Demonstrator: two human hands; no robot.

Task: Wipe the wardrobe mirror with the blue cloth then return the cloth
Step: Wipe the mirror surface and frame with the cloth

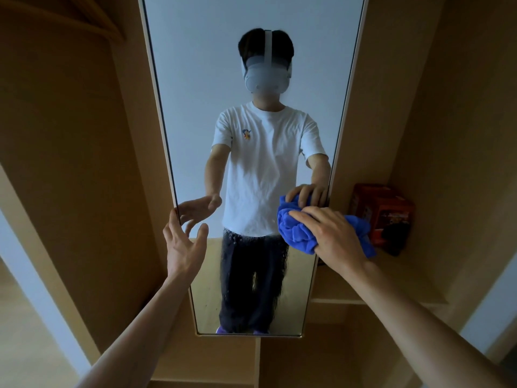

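Observation:
A tall narrow wardrobe mirror (195,88) in a pale frame fills the middle of the view and reflects a person in a white shirt and dark trousers. My right hand (333,236) grips a bunched blue cloth (296,233) and presses it against the glass near the mirror's right edge, at mid height. My left hand (183,245) is held up with fingers spread and straight, its fingertips at the mirror's left edge, holding nothing. Small droplets or smears show on the glass just below the cloth's level.
Wooden wardrobe panels (84,163) flank the mirror on both sides. To the right, an orange-red box (383,217) stands on a wooden shelf (391,284) in the corner, right behind the cloth. Light floor shows at the lower left.

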